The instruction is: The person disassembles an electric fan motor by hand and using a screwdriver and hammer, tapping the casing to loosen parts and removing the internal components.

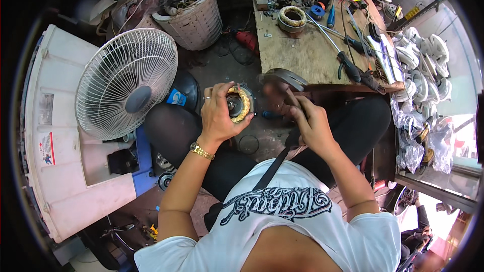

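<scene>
Between my legs my left hand (219, 121) is closed round a motor stator (245, 105), a ring of cream-wrapped coil windings with a round metal part showing in its middle. The thumb presses the ring's lower right side and the fingers reach over its top. To the right, my right hand (313, 123) has its fingers curled together round a blurred, brownish thing whose kind I cannot make out. Beyond that hand a curved metal piece (286, 74) sits by the table's near edge, partly hidden.
A wooden table (292, 55) holds another wound stator (292, 19), a blue tape roll (317, 11) and a long black-handled screwdriver (349, 68). At left stands a fan with a wire guard (126, 80). A woven basket (194, 20) holds scrap; bagged white parts (423, 70) hang right.
</scene>
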A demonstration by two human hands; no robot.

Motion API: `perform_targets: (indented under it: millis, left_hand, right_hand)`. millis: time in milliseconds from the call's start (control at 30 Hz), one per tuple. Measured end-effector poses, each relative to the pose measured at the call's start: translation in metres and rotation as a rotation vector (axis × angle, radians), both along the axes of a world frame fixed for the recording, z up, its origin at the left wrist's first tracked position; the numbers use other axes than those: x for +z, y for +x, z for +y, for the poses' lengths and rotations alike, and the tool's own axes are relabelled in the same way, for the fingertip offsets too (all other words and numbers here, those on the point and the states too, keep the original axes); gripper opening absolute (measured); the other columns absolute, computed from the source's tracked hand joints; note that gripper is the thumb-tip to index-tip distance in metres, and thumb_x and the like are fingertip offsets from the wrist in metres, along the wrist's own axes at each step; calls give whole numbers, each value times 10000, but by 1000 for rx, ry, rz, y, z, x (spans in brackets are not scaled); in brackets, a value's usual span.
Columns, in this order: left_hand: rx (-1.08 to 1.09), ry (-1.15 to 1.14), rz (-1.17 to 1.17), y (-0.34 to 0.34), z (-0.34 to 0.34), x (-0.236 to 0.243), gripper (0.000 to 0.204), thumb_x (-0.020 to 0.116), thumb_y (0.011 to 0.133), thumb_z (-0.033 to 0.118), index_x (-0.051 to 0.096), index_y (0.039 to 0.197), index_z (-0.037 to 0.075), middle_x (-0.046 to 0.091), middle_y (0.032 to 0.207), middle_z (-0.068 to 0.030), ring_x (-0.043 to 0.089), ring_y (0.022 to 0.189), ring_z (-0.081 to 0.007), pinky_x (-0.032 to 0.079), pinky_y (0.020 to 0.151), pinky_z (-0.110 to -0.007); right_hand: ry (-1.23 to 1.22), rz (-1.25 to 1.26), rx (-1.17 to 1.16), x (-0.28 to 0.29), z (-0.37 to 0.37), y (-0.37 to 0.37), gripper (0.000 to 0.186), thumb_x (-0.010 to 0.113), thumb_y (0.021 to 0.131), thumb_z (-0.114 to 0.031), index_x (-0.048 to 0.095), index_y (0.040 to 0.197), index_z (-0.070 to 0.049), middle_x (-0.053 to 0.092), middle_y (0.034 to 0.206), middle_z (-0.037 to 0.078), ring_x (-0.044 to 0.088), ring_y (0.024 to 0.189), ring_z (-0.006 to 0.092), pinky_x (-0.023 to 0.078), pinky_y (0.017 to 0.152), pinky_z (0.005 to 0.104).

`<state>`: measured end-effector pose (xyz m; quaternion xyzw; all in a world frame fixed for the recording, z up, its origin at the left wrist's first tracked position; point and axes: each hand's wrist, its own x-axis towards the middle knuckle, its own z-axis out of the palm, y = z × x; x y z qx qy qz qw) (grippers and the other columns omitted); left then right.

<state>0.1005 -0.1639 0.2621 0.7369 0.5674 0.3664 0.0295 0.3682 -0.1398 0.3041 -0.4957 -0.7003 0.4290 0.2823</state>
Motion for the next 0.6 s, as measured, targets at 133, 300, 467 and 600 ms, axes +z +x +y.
perform_targets:
  millis: [133, 300, 467, 600]
  left_hand:
    - [-4, 10, 22, -1, 0, -4, 900, 903, 628, 291, 433, 1371, 97, 577, 1223, -155, 536, 1053, -382, 476, 874, -480]
    - [-44, 20, 72, -1, -2, -2, 909, 908, 611, 249, 424, 1364, 90, 569, 1217, -166, 526, 1072, -391, 448, 910, -494]
    - [-15, 59, 28, -7, -6, -7, 908, 904, 621, 245, 416, 1371, 87, 560, 1220, -177, 521, 1065, -392, 447, 912, -493]
    - [-66, 60, 71, 4, 9, 12, 908, 902, 626, 253, 416, 1379, 107, 542, 1236, -162, 506, 1060, -395, 461, 894, -499]
  right_hand:
    - [178, -39, 11, 30, -10, -7, 185, 669, 956, -96, 576, 1089, -8, 650, 850, 232, 650, 791, 443, 512, 669, 424]
    - [280, -232, 104, -10, 0, -12, 258, 643, 976, -158, 598, 1205, -50, 672, 877, 245, 659, 814, 449, 516, 696, 483]
    - [499, 440, 143, 92, 2, -2, 350, 563, 1050, -242, 544, 1260, 37, 688, 904, 147, 670, 778, 266, 514, 665, 348]
    - [464, -129, 68, -5, -6, -10, 180, 586, 995, -138, 569, 1118, -8, 689, 886, 266, 666, 803, 501, 521, 688, 512]
